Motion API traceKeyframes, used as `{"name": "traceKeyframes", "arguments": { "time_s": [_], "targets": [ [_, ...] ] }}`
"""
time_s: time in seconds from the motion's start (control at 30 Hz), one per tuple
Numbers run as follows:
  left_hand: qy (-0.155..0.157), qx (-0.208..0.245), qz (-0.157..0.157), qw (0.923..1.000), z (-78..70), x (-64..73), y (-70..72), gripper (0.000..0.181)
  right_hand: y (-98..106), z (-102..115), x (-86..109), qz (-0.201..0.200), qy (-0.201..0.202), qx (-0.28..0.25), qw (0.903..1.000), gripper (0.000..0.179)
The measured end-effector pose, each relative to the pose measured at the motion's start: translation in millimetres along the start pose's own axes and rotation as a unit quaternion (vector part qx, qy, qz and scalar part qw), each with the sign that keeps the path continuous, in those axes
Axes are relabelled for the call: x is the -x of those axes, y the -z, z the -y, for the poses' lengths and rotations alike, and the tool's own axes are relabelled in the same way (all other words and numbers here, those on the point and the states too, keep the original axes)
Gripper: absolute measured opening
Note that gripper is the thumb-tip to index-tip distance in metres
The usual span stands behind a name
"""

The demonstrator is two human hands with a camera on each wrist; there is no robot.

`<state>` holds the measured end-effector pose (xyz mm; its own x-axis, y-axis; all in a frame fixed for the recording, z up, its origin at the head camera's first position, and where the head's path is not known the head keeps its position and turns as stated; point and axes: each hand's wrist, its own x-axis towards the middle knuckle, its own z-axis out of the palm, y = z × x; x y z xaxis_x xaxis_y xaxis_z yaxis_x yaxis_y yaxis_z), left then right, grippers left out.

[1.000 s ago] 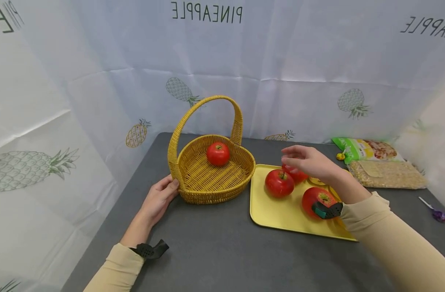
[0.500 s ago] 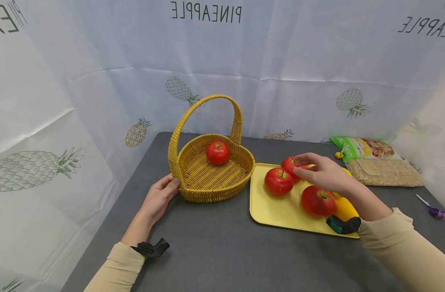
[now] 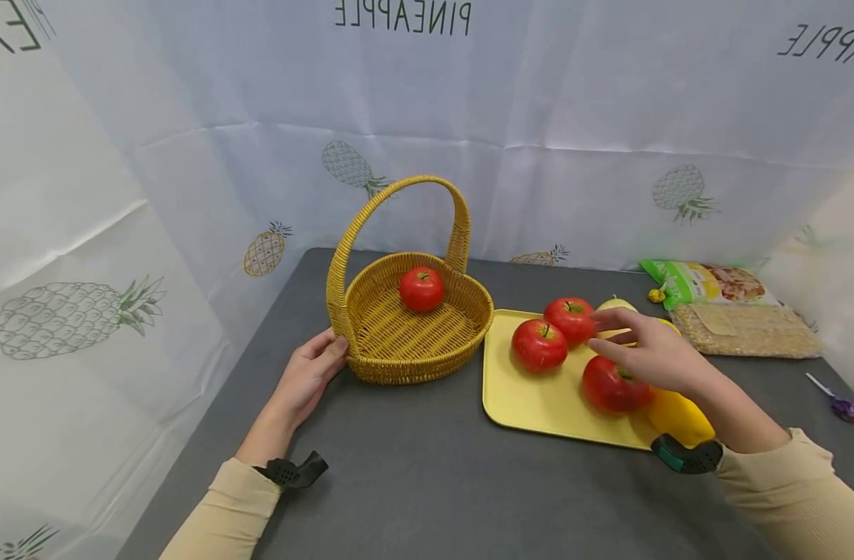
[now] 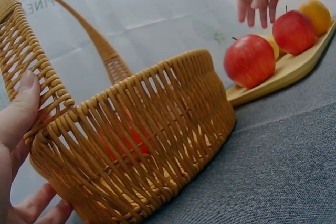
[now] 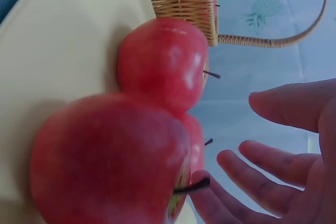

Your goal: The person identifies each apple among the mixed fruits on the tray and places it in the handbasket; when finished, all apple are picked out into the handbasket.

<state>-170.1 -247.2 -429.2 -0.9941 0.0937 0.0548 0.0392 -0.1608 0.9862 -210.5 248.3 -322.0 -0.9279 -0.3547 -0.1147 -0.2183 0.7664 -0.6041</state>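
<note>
My left hand [image 3: 308, 377] grips a heart-shaped wicker basket [image 3: 416, 373] at the foot of its tall handle. In the left wrist view, the thumb [image 4: 25, 103] presses the woven handle while fingertips [image 4: 55, 213] curl against the side. One red apple [image 3: 421, 289] lies inside the basket. My right hand [image 3: 651, 350] hovers over a yellow tray [image 3: 518, 404], fingers spread and holding nothing. On that tray sit a left apple [image 3: 539, 346], a rear apple [image 3: 569, 320] and a front apple [image 3: 612, 389]. A yellow fruit [image 3: 681, 418] and a pale pear [image 3: 616, 303] are partly covered by the hand.
At the back right lie a green snack bag [image 3: 707, 284] and a clear bag of grains [image 3: 745, 330]. Near the right edge is a purple lollipop [image 3: 845, 408], and a small yellow-wrapped piece [image 3: 656, 295] is beside the bags. A pineapple-print curtain [image 3: 427, 93] hangs behind the grey table [image 3: 427, 474].
The right hand has moved rightward across the tray, from above the rear apple toward the pear and yellow fruit, uncovering the rear apple. The left hand keeps its hold on the basket.
</note>
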Motion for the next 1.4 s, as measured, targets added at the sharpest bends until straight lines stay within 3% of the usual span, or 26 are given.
{"name": "traceKeyframes", "arguments": {
  "time_s": [0.3, 0.57, 0.73, 0.83, 1.07, 1.4],
  "targets": [
    [-0.003, 0.007, 0.001, 1.0000, 0.1, -0.9, -2.5, 0.014, 9, -10, 10.4, 0.020, 0.002, 0.055, 0.9983, 0.063],
    [0.001, 0.002, 0.009, 1.0000, -2.5, -3.2, -3.6, 0.014, 14, -13, 18.5, 0.063, -0.018, 0.139, 0.9882, 0.085],
    [-0.002, -0.003, -0.002, 1.0000, -5.0, 0.2, 1.1, 0.014, 11, -5, 15.5, 0.111, -0.010, 0.130, 0.9853, 0.102],
    [-0.003, -0.001, -0.005, 1.0000, -4.4, 0.9, 2.7, 0.015, 7, 0, 12.8, 0.121, 0.004, 0.115, 0.9860, 0.103],
    [0.001, -0.001, -0.006, 1.0000, -2.5, 1.6, 2.4, 0.014, 0, 0, 15.4, 0.103, 0.016, 0.102, 0.9893, 0.093],
    [0.008, 0.008, -0.004, 0.9999, -1.9, -2.4, -0.1, 0.013, -20, -7, 20.3, 0.025, 0.020, 0.083, 0.9960, 0.087]
  ]
}}
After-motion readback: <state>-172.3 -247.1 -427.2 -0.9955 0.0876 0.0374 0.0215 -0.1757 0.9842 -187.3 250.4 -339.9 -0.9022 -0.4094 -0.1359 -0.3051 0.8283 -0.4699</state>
